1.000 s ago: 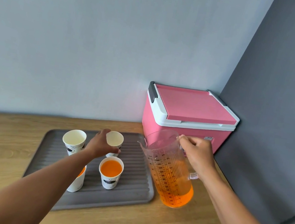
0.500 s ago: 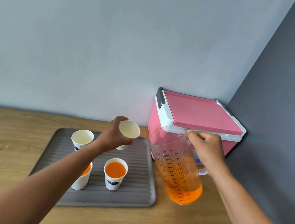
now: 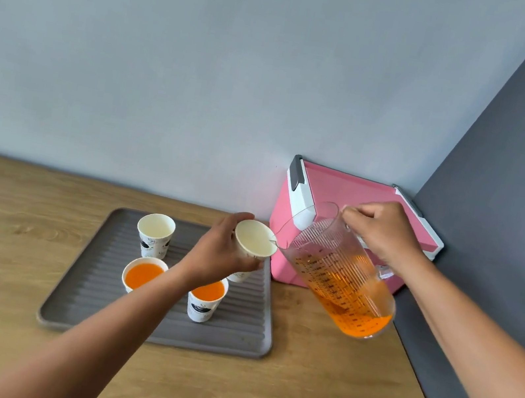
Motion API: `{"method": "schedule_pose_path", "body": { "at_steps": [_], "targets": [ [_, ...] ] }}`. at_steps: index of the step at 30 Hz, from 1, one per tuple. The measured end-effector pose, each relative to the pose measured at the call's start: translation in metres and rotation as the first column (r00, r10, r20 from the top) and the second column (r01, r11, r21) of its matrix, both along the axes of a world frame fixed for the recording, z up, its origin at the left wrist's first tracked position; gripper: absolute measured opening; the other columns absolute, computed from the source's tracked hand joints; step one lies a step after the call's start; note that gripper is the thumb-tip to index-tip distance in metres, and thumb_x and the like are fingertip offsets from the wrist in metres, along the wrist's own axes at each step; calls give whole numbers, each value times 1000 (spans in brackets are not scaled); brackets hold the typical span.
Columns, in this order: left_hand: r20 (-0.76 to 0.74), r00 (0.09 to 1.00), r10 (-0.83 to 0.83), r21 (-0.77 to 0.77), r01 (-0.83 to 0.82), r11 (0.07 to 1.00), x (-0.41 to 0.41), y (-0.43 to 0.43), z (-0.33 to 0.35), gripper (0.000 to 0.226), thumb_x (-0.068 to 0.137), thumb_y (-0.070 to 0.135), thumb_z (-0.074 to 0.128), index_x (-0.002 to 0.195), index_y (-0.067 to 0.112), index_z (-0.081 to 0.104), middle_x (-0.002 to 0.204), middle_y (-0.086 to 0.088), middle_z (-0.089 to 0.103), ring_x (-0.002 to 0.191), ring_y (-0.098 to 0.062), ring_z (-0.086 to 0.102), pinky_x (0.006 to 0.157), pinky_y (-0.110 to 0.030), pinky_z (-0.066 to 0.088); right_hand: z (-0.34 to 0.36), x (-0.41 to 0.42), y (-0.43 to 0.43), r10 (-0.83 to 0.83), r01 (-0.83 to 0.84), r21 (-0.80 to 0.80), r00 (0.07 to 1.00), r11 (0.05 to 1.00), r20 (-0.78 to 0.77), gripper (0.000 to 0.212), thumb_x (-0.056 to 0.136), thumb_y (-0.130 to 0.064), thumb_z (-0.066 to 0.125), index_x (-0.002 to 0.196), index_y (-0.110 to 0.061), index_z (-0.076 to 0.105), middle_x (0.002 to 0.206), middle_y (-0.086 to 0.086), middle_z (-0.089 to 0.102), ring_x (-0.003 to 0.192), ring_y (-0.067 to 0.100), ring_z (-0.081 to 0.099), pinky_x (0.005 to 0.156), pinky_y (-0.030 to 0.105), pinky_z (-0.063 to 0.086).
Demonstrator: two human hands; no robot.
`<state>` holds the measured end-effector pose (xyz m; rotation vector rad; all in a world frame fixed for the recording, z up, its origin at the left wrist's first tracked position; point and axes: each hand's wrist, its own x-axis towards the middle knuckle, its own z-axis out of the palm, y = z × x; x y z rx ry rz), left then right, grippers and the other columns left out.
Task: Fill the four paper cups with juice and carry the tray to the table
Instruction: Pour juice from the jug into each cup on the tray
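My left hand (image 3: 220, 254) holds an empty white paper cup (image 3: 255, 238) tilted toward the jug, above the right side of the grey ribbed tray (image 3: 92, 295). My right hand (image 3: 384, 233) grips the handle of a clear measuring jug (image 3: 341, 278) with orange juice; the jug is lifted and tipped left, its spout touching the held cup's rim. On the tray stand two cups full of juice, one at the left (image 3: 142, 274) and one at the front middle (image 3: 207, 299), and an empty cup (image 3: 155, 233) at the back.
A pink cooler box (image 3: 342, 191) with a white rim sits in the corner behind the jug. A dark grey wall (image 3: 513, 206) borders the wooden counter (image 3: 307, 397) on the right.
My left hand lifted the empty cup off the tray and tilted it toward the jug. My right hand raised the jug off the counter and tipped it until the spout met the cup.
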<state>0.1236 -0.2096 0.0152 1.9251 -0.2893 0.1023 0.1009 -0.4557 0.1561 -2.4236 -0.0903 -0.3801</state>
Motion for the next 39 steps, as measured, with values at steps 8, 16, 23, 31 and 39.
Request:
{"method": "schedule_pose_path", "body": {
  "at_steps": [8, 16, 23, 31, 39],
  "targets": [
    [-36, 999, 25, 21, -24, 999, -17, -8, -14, 83, 48, 48, 79, 124, 35, 51, 123, 5, 59, 112, -11, 58, 98, -36, 48, -8, -2, -3, 59, -61, -91, 998, 994, -26, 25, 87, -31, 66, 83, -11, 80, 92, -1, 76, 84, 18, 70, 72, 22, 45],
    [-36, 999, 3, 10, -3, 1000, -22, -12, -21, 68, 52, 40, 84, 111, 55, 52, 117, 11, 62, 111, -9, 58, 97, -37, 49, -8, -5, 1, 61, -68, -159, 997, 985, -44, 27, 86, -37, 67, 94, -14, 80, 104, -1, 77, 85, 10, 69, 75, 26, 53],
    [-44, 999, 8, 9, -7, 1000, -26, -13, -23, 73, 55, 36, 87, 117, 44, 50, 120, 8, 60, 110, -9, 58, 93, -28, 48, -3, -9, 5, 64, -81, -235, 995, 969, -78, 31, 89, -38, 65, 106, -14, 77, 112, 1, 75, 96, 14, 68, 93, 36, 54],
    [-40, 999, 18, 42, -17, 999, -28, -16, -27, 79, 56, 38, 87, 125, 36, 49, 122, 5, 58, 110, -12, 57, 95, -34, 50, -3, -13, 5, 58, -79, -256, 994, 963, -88, 29, 90, -37, 63, 103, -16, 78, 113, -1, 74, 88, 20, 72, 88, 40, 57],
    [-51, 999, 5, 39, -3, 999, -29, -18, -28, 79, 55, 39, 86, 124, 40, 48, 123, 8, 57, 109, -10, 57, 94, -36, 51, -4, -14, 4, 60, -83, -279, 994, 957, -89, 25, 91, -38, 63, 93, -19, 79, 109, -4, 75, 77, 19, 72, 80, 35, 58]
  ]
}}
